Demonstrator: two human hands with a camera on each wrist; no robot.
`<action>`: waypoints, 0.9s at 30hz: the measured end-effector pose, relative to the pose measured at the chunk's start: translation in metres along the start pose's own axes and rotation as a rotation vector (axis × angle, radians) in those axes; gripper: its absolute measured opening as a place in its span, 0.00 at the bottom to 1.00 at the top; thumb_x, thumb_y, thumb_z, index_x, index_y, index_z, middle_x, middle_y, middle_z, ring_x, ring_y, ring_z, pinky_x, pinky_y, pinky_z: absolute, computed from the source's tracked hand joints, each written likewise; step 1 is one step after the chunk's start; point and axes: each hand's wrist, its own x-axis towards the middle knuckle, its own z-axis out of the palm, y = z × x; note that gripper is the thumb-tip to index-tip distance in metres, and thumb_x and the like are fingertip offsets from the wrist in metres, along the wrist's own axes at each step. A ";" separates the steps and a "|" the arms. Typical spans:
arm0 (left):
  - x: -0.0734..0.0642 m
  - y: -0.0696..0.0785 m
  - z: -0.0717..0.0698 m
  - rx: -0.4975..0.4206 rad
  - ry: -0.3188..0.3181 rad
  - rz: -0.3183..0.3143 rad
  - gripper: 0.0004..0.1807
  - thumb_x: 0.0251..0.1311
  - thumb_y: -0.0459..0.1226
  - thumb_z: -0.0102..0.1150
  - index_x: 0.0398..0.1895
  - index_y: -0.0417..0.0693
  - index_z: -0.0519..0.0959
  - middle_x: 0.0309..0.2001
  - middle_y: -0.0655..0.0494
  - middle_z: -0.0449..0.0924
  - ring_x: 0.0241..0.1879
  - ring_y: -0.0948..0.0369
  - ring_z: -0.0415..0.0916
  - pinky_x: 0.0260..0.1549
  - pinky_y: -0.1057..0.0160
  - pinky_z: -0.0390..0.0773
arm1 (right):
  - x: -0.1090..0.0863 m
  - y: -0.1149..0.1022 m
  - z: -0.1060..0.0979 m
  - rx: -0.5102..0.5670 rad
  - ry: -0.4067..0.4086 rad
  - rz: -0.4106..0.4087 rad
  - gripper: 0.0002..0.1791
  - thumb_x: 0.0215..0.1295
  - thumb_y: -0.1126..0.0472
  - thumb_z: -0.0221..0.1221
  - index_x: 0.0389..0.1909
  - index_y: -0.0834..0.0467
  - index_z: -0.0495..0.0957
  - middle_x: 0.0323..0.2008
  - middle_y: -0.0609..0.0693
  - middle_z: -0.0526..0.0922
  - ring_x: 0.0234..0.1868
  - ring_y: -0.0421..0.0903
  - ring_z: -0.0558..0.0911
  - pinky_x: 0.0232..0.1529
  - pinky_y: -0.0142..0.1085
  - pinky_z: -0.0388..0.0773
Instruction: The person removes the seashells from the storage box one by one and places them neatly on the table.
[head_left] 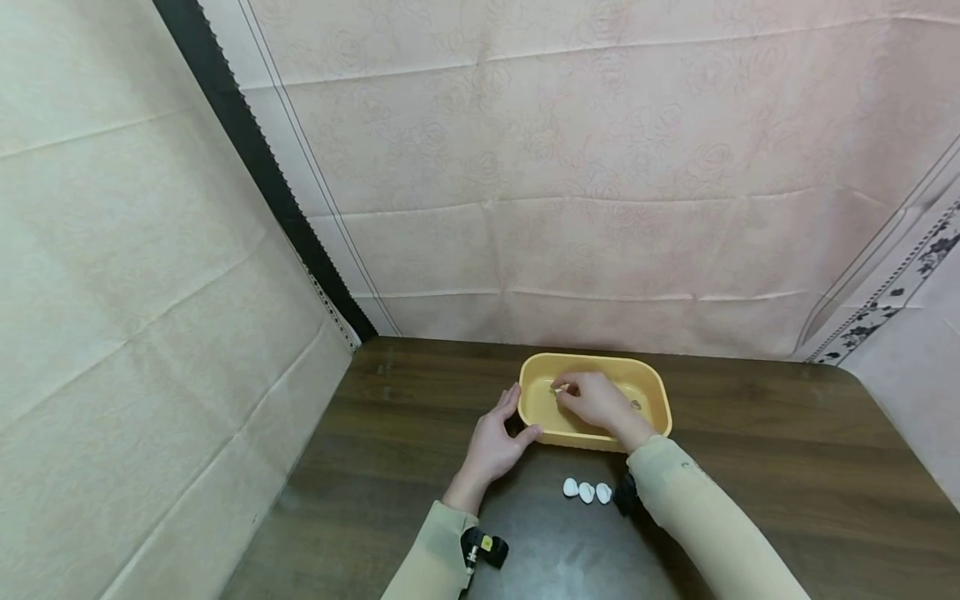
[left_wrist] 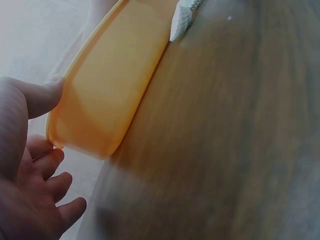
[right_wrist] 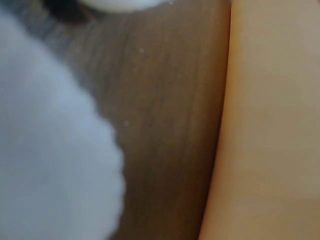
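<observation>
A yellow plastic basin [head_left: 654, 392] stands on the wooden table. My left hand [head_left: 495, 444] holds its left end; in the left wrist view the thumb [left_wrist: 45, 97] lies on the rim and the other fingers are below it, loosely bent. Inside the basin, my right hand [head_left: 596, 402] pinches a small brownish piece [head_left: 556, 388], mostly hidden by the fingertips. Another small piece [head_left: 636, 405] lies on the basin's floor, right of that hand. Three white seashells [head_left: 587, 493] sit in a row in front of the basin; one ribbed shell [right_wrist: 55, 145] looms large in the right wrist view.
The brown wooden table [head_left: 757, 467] reaches back to a pale patterned cloth [head_left: 600, 167]. More cloth [head_left: 150, 333] hangs along the left side. Black wrist cameras sit on both sleeves, the right one [head_left: 625, 495] close beside the shell row.
</observation>
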 end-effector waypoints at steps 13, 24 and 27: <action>0.001 0.001 -0.001 0.007 0.004 0.001 0.45 0.69 0.45 0.72 0.83 0.42 0.62 0.82 0.54 0.61 0.82 0.53 0.55 0.79 0.50 0.59 | 0.001 -0.005 -0.006 0.001 -0.022 0.066 0.11 0.73 0.54 0.66 0.52 0.51 0.87 0.44 0.50 0.88 0.42 0.47 0.83 0.49 0.49 0.83; -0.001 0.003 -0.001 0.018 0.003 0.001 0.44 0.69 0.44 0.72 0.83 0.42 0.62 0.82 0.53 0.61 0.82 0.50 0.56 0.78 0.48 0.59 | -0.001 -0.007 -0.006 -0.012 -0.046 0.072 0.08 0.71 0.54 0.71 0.46 0.52 0.87 0.35 0.46 0.86 0.36 0.45 0.81 0.41 0.44 0.81; -0.002 0.004 -0.001 0.019 0.004 0.000 0.44 0.69 0.44 0.72 0.83 0.42 0.62 0.82 0.53 0.61 0.82 0.51 0.56 0.78 0.48 0.59 | -0.002 -0.010 -0.007 -0.009 -0.061 0.082 0.10 0.70 0.53 0.72 0.46 0.52 0.88 0.35 0.46 0.85 0.36 0.45 0.81 0.42 0.44 0.81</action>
